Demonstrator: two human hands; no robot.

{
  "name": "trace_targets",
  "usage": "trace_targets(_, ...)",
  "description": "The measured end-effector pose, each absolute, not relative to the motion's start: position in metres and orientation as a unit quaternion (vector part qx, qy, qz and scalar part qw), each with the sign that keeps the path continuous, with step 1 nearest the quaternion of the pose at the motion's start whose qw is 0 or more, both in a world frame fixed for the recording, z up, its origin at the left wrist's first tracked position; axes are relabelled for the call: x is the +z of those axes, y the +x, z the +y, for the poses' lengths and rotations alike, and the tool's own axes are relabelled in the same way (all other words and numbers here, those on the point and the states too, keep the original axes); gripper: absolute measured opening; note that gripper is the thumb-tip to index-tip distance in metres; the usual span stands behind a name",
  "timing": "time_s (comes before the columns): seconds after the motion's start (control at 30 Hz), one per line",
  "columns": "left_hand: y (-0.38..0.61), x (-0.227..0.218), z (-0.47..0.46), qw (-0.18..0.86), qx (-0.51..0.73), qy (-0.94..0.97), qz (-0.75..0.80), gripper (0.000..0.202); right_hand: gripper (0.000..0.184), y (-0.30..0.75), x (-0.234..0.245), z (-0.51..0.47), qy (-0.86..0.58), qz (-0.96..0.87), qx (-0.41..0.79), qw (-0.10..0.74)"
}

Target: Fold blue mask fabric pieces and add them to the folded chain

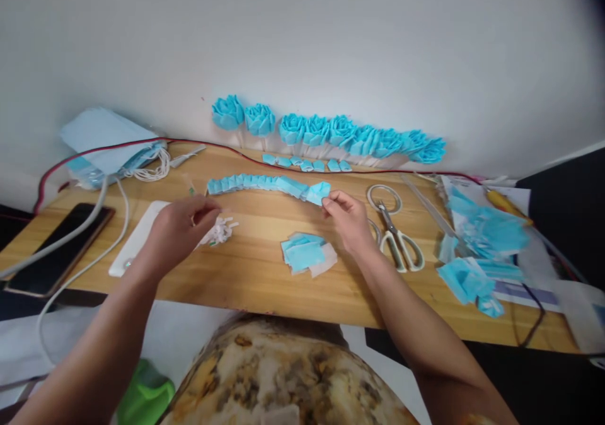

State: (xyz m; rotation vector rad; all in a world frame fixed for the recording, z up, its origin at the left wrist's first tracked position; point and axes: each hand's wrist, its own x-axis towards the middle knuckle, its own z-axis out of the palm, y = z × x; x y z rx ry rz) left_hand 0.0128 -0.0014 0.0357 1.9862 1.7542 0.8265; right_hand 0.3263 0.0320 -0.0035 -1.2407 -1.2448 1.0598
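My right hand pinches the edge of a blue folded fabric piece at the right end of a row. That row of overlapping folded blue pieces runs leftward across the wooden table. Near the row's left end, my left hand is closed with thumb and fingers together; what is in them, if anything, cannot be made out. Just beside its fingers lies a small pile of white scraps. Between the hands, closer to my body, is a loose stack of blue and white fabric pieces.
Blue fabric flowers stand along the wall, with small folded pieces before them. Scissors and a tape roll lie right, near blue scraps. A phone, white cables and light blue sheets occupy the left.
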Motion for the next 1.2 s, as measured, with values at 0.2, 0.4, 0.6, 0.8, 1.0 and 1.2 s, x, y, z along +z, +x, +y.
trace_targets(0.2, -0.009, 0.011, -0.003, 0.165, 0.221, 0.739, 0.615, 0.033, 0.020, 0.323, -0.008, 0.030, -0.500, -0.539, 0.450, 0.506)
trace_targets(0.4, -0.006, 0.002, 0.000, 0.126, 0.205, 0.738, 0.630, 0.022, 0.020, 0.323, -0.006, 0.027, -0.492, -0.560, 0.454, 0.488)
trace_targets(0.6, 0.038, 0.021, -0.003, 0.203, 0.331, 0.703, 0.596, 0.030, 0.022, 0.325, -0.004, 0.024, -0.475, -0.570, 0.472, 0.476)
trace_targets(0.8, 0.108, 0.020, 0.017, 0.471, 0.339, 0.640, 0.504, 0.038, 0.021, 0.325, 0.000, 0.022, -0.461, -0.575, 0.484, 0.472)
trace_targets(1.0, 0.136, 0.013, 0.031, 0.563, 0.374, 0.549, 0.492, 0.031, 0.019, 0.326, -0.002, 0.023, -0.459, -0.568, 0.498, 0.467)
trace_targets(1.2, 0.134, 0.011, 0.036, 0.547, 0.375, 0.559, 0.497, 0.026, 0.030, 0.342, 0.002, 0.032, -0.435, -0.526, 0.569, 0.459)
